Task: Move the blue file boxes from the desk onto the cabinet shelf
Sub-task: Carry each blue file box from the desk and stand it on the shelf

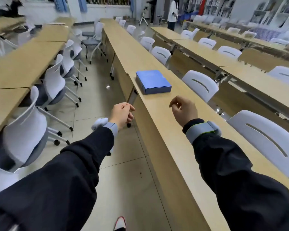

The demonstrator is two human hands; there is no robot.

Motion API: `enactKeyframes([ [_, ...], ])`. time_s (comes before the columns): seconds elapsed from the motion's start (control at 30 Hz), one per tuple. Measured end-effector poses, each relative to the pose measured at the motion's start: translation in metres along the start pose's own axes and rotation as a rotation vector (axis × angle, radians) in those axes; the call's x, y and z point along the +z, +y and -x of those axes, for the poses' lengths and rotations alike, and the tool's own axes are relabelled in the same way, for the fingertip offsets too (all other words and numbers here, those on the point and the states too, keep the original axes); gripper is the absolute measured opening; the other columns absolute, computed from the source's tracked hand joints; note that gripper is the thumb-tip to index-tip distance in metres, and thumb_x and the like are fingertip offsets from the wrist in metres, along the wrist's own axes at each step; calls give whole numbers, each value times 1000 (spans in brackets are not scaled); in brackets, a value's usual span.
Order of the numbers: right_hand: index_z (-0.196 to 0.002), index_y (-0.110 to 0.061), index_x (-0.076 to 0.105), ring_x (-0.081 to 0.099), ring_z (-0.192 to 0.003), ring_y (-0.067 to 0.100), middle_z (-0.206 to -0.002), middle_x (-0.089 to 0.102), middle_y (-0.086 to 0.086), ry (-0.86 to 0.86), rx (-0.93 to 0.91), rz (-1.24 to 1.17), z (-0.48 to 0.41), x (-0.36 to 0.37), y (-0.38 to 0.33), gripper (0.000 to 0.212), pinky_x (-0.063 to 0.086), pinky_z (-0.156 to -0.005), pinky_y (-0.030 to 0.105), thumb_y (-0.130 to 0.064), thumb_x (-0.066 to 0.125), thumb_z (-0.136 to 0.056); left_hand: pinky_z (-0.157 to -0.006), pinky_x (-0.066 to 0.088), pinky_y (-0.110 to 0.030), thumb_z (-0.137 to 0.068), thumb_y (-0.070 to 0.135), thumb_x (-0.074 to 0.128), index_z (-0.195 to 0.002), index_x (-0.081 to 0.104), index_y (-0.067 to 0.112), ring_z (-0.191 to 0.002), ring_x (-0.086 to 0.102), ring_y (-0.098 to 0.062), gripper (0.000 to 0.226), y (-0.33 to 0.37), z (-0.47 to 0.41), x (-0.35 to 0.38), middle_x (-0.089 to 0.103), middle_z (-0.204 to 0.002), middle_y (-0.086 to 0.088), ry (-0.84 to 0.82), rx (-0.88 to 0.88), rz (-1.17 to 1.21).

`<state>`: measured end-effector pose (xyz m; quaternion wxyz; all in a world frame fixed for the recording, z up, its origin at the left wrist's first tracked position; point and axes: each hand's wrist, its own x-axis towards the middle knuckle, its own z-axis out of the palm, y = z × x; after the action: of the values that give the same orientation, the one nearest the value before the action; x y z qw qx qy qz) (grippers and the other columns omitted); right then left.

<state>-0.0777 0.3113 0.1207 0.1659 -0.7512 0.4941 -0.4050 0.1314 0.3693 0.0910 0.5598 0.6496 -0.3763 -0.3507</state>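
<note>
One blue file box (153, 81) lies flat on the long wooden desk (172, 120), near the desk's left edge. My left hand (122, 115) hangs over the aisle just left of the desk, short of the box, fingers loosely curled and holding nothing. My right hand (183, 110) hovers above the desktop a little nearer than the box and to its right, fingers loosely curled and empty. Neither hand touches the box. Shelving units (223, 7) stand along the far right wall.
White chairs (200, 85) line the desk's right side, and more chairs (55, 82) border the tiled aisle (97, 104) on the left. Further desk rows run on both sides. A person (173, 13) stands at the far end beside a tripod (143, 17).
</note>
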Motion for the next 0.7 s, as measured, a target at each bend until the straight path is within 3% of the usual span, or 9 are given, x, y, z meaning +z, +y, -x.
enactKeyframes([
  [0.17, -64, -24, 58, 48, -65, 16, -64, 55, -6, -44, 106, 25, -80, 62, 46, 22, 29, -56, 26, -7, 49, -73, -43, 35, -19, -89, 5, 32, -68, 60, 13, -45, 45, -17, 36, -23, -105, 23, 53, -54, -8, -66, -63, -50],
  [0.43, -66, -24, 58, 45, -53, 4, -54, 47, -15, -74, 171, 17, -218, 154, 70, 20, 30, -49, 20, -8, 47, -74, -37, 35, -15, -89, 5, 32, -71, 61, 13, -43, 47, -14, 35, -22, -271, 21, 55, -53, -6, -89, -115, -72],
  [0.7, -76, -25, 55, 48, -66, 12, -67, 50, -15, -136, 236, 43, -328, 214, 110, 15, 31, -55, 25, -12, 47, -79, -40, 37, -20, -90, 7, 37, -75, 61, 15, -49, 49, -17, 29, -43, -398, 34, 58, -63, -7, -146, -243, -87],
])
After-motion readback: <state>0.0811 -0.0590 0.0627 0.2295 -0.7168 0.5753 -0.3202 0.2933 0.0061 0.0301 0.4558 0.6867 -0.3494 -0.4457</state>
